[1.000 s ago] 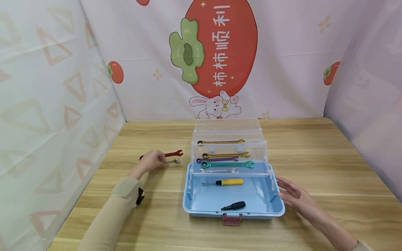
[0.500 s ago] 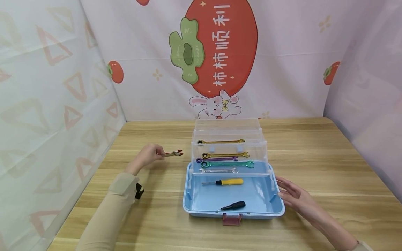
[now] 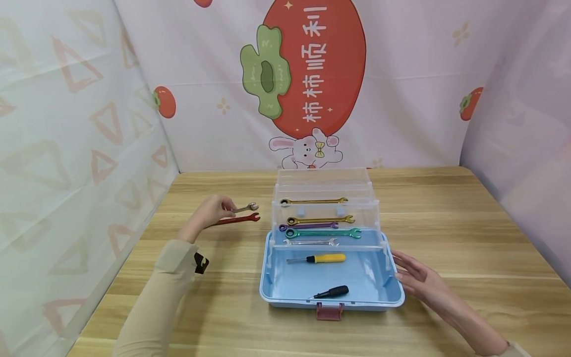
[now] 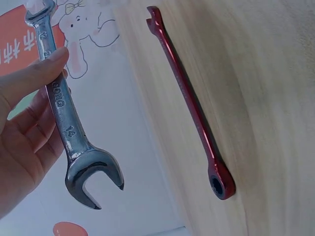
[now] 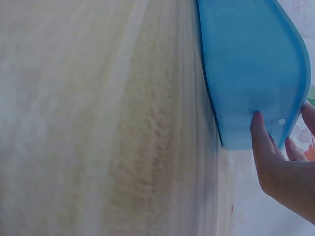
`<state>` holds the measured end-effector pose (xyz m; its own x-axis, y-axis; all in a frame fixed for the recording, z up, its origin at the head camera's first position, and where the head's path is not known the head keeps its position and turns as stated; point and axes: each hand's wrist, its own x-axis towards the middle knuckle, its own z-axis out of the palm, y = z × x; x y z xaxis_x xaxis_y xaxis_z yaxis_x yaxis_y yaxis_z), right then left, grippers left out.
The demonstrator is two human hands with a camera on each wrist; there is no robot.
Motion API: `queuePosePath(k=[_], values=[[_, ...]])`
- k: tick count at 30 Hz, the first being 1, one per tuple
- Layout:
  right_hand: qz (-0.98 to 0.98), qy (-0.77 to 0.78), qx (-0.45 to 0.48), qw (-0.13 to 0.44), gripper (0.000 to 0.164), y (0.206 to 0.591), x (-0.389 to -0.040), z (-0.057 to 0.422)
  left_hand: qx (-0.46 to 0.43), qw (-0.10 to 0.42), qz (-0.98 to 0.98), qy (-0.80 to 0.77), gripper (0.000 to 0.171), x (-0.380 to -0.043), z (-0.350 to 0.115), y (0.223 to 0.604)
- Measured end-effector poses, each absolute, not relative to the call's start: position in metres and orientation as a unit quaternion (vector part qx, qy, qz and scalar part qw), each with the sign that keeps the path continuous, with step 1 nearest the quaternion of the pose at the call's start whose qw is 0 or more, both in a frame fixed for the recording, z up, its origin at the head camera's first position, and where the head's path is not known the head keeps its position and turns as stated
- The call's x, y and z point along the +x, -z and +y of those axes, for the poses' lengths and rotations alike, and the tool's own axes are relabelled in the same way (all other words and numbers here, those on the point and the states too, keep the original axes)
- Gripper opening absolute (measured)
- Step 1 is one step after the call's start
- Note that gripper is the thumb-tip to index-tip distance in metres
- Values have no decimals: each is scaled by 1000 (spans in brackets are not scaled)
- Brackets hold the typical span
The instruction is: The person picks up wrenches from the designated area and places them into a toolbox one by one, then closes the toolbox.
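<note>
My left hand (image 3: 214, 212) pinches a silver double open-end wrench (image 4: 65, 108) between thumb and fingers, above the tabletop; one jaw end is marked 14. Just below and nearer in the head view, a red ratchet wrench (image 3: 241, 219) lies on the wood. Its ring end is hidden behind the hand there, but the whole red wrench shows in the left wrist view. On the right, my right hand (image 3: 421, 280) rests extended fingers against the side wall of a blue toolbox (image 5: 256, 64), with a fingertip up at the rim.
The toolbox's clear tray (image 3: 325, 243) is raised, holding gold, purple, green and silver wrenches. A yellow screwdriver (image 3: 330, 258) and a black screwdriver (image 3: 332, 291) lie in the blue base. Its reddish latch (image 3: 329, 312) hangs open in front. Printed cloth (image 3: 401, 99) stands behind the table.
My left hand has lifted the silver wrench from the near side of the red wrench, across it, to its far side. My right hand stays at the toolbox.
</note>
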<state>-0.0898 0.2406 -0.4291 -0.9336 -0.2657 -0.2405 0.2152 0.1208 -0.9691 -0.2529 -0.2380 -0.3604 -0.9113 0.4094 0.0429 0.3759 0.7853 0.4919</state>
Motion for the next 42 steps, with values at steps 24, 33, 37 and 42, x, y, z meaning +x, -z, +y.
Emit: queuePosePath(k=[24, 33, 37, 42], values=[[721, 668, -21, 182, 64, 430, -90, 241, 228, 0, 932, -283, 9, -259, -209, 327], [723, 667, -27, 177, 63, 430, -90, 241, 260, -7, 925, -278, 9, -262, -190, 316], [724, 666, -21, 181, 63, 430, -90, 241, 270, -8, 922, -278, 8, -264, -181, 312], [723, 666, -23, 182, 63, 429, -90, 241, 284, -10, 920, -271, 9, -266, -169, 307]])
